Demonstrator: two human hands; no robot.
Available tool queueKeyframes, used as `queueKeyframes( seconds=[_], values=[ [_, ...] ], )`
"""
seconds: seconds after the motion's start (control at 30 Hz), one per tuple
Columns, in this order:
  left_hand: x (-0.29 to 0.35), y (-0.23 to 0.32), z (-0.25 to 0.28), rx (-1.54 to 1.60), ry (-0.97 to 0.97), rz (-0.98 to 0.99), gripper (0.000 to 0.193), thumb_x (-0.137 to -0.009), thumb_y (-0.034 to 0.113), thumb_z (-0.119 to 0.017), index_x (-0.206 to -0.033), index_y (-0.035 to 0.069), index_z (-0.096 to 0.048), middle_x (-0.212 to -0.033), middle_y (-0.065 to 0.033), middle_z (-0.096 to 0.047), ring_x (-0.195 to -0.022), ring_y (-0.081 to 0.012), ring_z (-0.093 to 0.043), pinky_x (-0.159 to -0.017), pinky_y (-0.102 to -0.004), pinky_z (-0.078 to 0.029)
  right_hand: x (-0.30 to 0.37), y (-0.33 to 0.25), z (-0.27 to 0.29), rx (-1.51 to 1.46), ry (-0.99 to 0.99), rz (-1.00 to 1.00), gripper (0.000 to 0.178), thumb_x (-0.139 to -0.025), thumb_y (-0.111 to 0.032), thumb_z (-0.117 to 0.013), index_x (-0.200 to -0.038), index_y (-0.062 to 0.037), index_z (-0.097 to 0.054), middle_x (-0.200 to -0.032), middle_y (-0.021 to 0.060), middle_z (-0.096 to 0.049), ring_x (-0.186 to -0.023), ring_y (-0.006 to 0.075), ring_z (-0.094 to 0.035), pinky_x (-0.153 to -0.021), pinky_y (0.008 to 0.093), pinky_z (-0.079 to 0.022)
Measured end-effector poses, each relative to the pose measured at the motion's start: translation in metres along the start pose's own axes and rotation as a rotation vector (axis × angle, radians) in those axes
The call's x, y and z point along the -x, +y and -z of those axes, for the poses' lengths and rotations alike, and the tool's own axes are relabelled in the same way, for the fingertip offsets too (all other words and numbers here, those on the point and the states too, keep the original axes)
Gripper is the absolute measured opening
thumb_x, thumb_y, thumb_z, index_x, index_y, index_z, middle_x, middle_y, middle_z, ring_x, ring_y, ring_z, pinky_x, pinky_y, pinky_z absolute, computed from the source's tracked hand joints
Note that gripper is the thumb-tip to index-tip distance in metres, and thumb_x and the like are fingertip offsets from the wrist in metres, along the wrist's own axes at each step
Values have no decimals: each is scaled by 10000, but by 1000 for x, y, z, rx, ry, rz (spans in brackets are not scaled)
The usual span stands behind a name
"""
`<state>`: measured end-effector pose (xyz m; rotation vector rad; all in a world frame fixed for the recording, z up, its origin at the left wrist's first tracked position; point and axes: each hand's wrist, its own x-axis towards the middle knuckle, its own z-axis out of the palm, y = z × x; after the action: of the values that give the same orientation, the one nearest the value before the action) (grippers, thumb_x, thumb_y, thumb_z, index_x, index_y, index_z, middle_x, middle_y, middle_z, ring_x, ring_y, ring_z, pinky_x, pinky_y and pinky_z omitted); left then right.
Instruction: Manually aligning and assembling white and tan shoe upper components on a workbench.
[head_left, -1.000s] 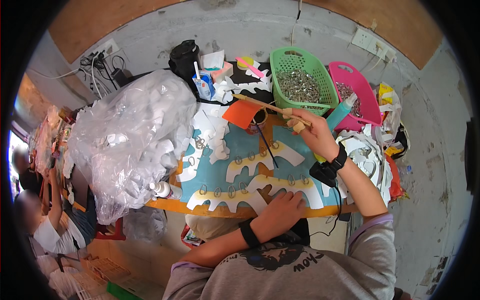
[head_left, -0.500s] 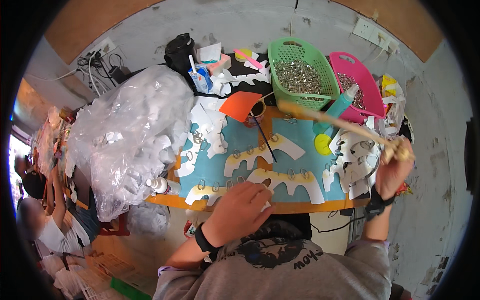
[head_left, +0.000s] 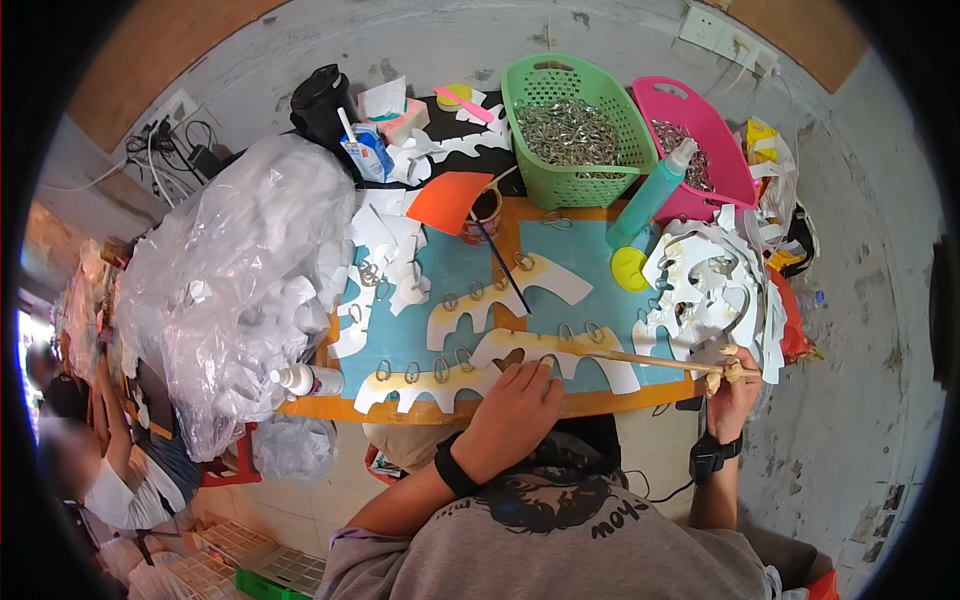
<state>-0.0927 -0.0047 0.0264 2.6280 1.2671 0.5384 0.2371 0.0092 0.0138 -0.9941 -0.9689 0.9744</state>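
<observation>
My left hand (head_left: pixel 512 412) lies flat, fingers spread, on a white cut-out paper shape (head_left: pixel 470 367) with metal rings at the near edge of the blue board (head_left: pixel 470 275). My right hand (head_left: pixel 733 388) is closed on the end of a thin wooden stick (head_left: pixel 640 358). The stick reaches left, its tip on the white shape near my left fingers. A stack of white cut-outs (head_left: pixel 705 285) lies just beyond my right hand.
A green basket (head_left: pixel 572 130) and a pink basket (head_left: pixel 695 145) hold metal rings at the back. A teal glue bottle (head_left: pixel 650 200), a small tin with a brush (head_left: pixel 486 212), an orange card (head_left: pixel 448 198) and a big plastic bag of white pieces (head_left: pixel 230 290) stand around.
My right hand swung with the stick from the far baskets down to the board's near right corner. My left hand slid slightly along the white shape.
</observation>
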Motion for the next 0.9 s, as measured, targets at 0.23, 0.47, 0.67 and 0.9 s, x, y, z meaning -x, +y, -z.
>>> queueKeyframes(
  seconds=[0.23, 0.47, 0.67, 0.9],
  values=[
    [-1, 1, -5, -29, -5, 0, 351, -773, 204, -709, -1012, -7, -561, -1136, -196, -565, -1112, -318, -542, -958, -393, -419, -2, 10, 4, 63, -21, -24, 191, -918, -140, -621, -1028, 10, -579, -725, -6, -549, -526, 68, -489, -449, 208, -376],
    [-3, 1, -2, 41, -39, 39, 362, -785, 217, -703, -1029, -7, -557, -1145, -193, -560, -1108, -319, -541, -1003, -417, -397, -1, 6, 12, 109, -42, -29, 145, -874, -77, -621, -981, 8, -571, -752, 18, -575, -556, 88, -523, -485, 220, -426],
    [-4, 1, 0, 61, -55, 54, 369, -791, 223, -705, -1039, -10, -562, -1146, -191, -561, -1106, -323, -538, -1011, -421, -394, 1, -1, 28, 149, -90, 8, 137, -849, -56, -642, -947, 5, -568, -757, 36, -602, -585, 102, -570, -513, 229, -459],
    [-5, 2, 3, 70, -75, 63, 354, -792, 214, -704, -1029, -9, -562, -1143, -189, -557, -1107, -322, -537, -1010, -424, -392, 5, -8, 44, 271, -121, 61, 306, -842, -250, -733, -905, -21, -540, -737, 36, -574, -578, 106, -545, -512, 231, -434]
  ],
)
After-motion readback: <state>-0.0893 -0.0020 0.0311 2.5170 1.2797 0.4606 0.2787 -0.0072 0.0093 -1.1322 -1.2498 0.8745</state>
